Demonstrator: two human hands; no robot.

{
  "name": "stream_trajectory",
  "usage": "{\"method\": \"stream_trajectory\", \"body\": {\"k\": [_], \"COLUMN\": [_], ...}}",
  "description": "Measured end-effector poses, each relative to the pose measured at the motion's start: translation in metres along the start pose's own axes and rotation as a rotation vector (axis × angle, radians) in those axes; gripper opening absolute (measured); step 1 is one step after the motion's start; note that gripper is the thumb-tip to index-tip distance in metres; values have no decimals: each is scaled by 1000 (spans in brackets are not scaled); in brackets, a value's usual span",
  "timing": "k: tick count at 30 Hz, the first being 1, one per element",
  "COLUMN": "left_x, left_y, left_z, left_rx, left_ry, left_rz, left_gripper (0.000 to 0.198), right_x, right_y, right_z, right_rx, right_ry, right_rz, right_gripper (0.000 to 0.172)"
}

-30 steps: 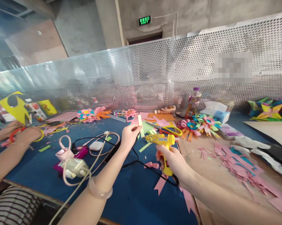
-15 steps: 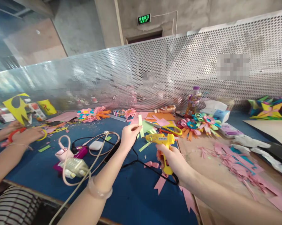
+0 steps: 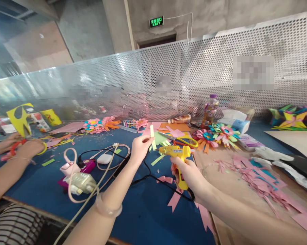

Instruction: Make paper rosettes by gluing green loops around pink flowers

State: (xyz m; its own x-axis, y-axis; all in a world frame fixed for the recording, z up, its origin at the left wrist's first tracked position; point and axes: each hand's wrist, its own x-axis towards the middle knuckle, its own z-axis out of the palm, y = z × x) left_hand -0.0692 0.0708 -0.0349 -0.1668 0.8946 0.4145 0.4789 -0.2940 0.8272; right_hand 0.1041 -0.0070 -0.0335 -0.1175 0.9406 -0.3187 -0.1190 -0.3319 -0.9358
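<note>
My left hand [image 3: 140, 147] pinches a narrow light-green paper strip [image 3: 152, 135] and holds it upright above the blue table [image 3: 143, 211]. My right hand [image 3: 188, 173] is wrapped round the grip of a yellow glue gun [image 3: 177, 157], whose nozzle points left toward the lower end of the strip. The gun's black cord [image 3: 153, 177] trails across the table. Pink paper pieces [image 3: 174, 200] lie just below my right hand.
Another person's hands [image 3: 28, 148] at the left hold red-handled scissors and yellow paper. A pink cable and charger [image 3: 78, 178] lie left of my arm. Paper flowers [image 3: 218, 135], yellow scissors [image 3: 186, 141], a bottle [image 3: 209, 111], a tissue box [image 3: 235, 120] and pink scraps [image 3: 258, 177] crowd the right.
My hands have barely moved; the glue gun nozzle stays by the strip. The person at the left has shifted the yellow paper slightly.
</note>
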Motion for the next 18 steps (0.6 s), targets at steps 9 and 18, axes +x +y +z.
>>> {"method": "stream_trajectory", "body": {"k": [9, 18], "left_x": [1, 1], "left_y": [-2, 2], "left_z": [0, -4], "left_rx": [-31, -210], "left_ry": [17, 52], "left_rz": [-34, -97], "left_gripper": [25, 23], "right_x": [-6, -1], "right_y": [-5, -2], "right_z": [2, -4], "right_rx": [1, 14], "right_ry": [26, -9], "right_rz": [35, 27], "right_gripper": [28, 27]}}
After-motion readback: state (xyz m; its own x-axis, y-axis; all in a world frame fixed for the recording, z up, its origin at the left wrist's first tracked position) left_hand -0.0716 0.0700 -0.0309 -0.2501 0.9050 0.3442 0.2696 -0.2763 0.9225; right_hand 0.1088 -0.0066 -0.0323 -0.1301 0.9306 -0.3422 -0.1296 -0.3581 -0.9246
